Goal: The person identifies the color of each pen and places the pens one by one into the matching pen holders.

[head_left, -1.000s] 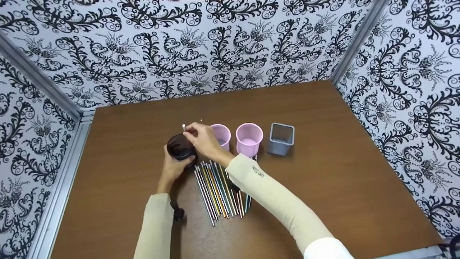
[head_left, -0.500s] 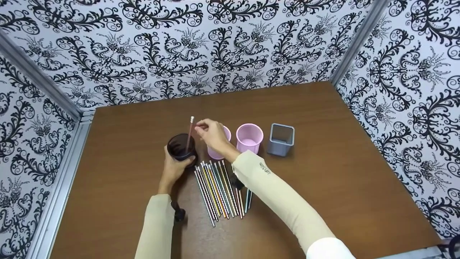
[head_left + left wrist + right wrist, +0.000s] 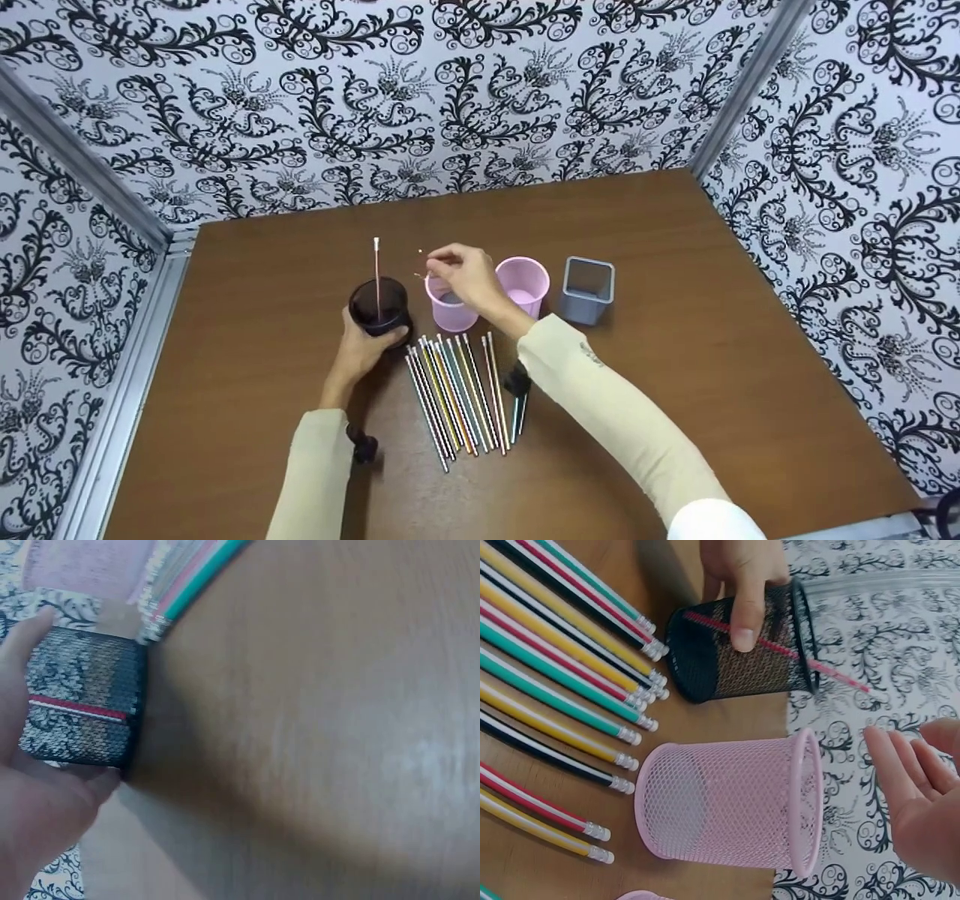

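My left hand (image 3: 364,352) grips the round black mesh pencil cup (image 3: 739,667) at its side. In it leans a red-and-white striped pencil (image 3: 377,270), its eraser end sticking up past the rim; through the mesh in the left wrist view the pencil shows as a red line. My right hand (image 3: 472,279), fingers extended and holding nothing, hovers over the left pink mesh cup (image 3: 454,319), which looks pencil-free in the right wrist view. Several striped pencils (image 3: 446,394) lie side by side in front of the cups, eraser ends pointing away from me.
A second pink cup (image 3: 534,304), partly behind my right forearm, and a grey square mesh cup (image 3: 583,309) stand farther right in the row. The brown table (image 3: 712,337) meets patterned walls at its back and sides.
My right hand let go of the red-striped pencil in the black cup and moved right, over the left pink cup. The pencil tipped left. My left hand stays on the black cup.
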Demonstrator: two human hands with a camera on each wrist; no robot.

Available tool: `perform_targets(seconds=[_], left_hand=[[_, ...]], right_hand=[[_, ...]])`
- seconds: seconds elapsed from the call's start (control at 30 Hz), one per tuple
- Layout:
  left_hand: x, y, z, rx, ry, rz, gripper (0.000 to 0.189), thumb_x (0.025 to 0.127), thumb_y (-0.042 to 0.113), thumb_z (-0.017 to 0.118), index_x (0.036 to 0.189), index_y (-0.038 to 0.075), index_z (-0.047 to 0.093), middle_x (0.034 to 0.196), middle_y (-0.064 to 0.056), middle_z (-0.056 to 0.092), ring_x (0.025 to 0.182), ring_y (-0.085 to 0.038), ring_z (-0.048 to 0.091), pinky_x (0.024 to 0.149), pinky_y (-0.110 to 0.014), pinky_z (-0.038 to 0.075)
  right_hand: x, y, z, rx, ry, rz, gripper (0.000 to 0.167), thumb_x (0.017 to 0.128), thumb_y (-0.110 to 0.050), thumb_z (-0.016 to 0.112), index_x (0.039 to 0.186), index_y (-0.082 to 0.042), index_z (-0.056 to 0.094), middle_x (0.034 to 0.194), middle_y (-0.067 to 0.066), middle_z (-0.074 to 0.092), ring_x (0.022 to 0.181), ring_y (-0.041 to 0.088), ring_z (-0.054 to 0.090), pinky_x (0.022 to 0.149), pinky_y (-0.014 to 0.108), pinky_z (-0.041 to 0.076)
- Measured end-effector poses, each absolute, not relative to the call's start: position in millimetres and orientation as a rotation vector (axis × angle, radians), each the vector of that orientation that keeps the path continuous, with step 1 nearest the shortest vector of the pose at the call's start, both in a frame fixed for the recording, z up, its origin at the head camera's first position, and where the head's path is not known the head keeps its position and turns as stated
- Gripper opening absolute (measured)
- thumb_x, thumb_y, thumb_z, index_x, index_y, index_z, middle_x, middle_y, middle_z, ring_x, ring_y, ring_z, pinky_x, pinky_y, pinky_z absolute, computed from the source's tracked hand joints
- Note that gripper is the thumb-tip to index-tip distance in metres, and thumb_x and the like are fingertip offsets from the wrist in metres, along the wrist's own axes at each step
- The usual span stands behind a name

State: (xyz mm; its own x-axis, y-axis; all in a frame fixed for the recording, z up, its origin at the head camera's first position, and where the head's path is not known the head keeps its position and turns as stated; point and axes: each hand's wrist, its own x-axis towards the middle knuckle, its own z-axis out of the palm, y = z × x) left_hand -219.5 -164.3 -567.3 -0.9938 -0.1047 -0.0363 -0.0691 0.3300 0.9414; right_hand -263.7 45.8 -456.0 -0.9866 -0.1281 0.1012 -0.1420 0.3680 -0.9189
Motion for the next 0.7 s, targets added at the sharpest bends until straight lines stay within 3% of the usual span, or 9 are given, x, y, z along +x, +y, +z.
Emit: perform_targets(seconds=[0.2,0.27,0.47,0.7], left_hand=[[-200,-169,-565,0.235,-2.669,-1.627,0.1,0.083,0.019,0.079,0.156,0.0,0.013,0.155,-0.032,0.035,0.143,-0.047,0.037,0.119,-0.056,0.03],[-191,-167,-565,0.278,-2.694,-1.541,0.093,0.085,0.019,0.076,0.155,-0.002,0.018,0.153,-0.034,0.038,0.141,-0.048,0.038,0.118,-0.057,0.032],[-164,-154,-559,0.308,-2.651,-1.353,0.068,0.088,0.012,0.071,0.142,-0.013,0.039,0.142,-0.036,0.046,0.137,-0.048,0.041,0.117,-0.055,0.032],[-139,-125,-549,0.424,-2.654,-1.295,0.048,0.089,0.014,0.07,0.13,-0.004,0.055,0.13,-0.031,0.058,0.126,-0.047,0.051,0.109,-0.057,0.038]], right_hand=[[-254,60,-458,0.274,-2.591,1.798,0.021,0.092,-0.011,0.07,0.109,0.002,0.072,0.106,0.019,0.075,0.094,0.028,0.075,0.08,0.035,0.062],[-250,66,-460,0.28,-2.605,1.829,0.022,0.092,-0.009,0.069,0.111,0.004,0.071,0.106,0.021,0.075,0.09,0.027,0.075,0.076,0.036,0.062],[-231,86,-464,0.222,-2.663,1.771,0.021,0.092,-0.011,0.07,0.108,0.002,0.07,0.09,0.018,0.073,0.064,0.007,0.062,0.058,0.021,0.056],[-207,114,-469,0.17,-2.662,1.724,0.012,0.091,-0.01,0.069,0.097,0.0,0.072,0.078,0.013,0.07,0.059,0.006,0.059,0.054,0.023,0.055]])
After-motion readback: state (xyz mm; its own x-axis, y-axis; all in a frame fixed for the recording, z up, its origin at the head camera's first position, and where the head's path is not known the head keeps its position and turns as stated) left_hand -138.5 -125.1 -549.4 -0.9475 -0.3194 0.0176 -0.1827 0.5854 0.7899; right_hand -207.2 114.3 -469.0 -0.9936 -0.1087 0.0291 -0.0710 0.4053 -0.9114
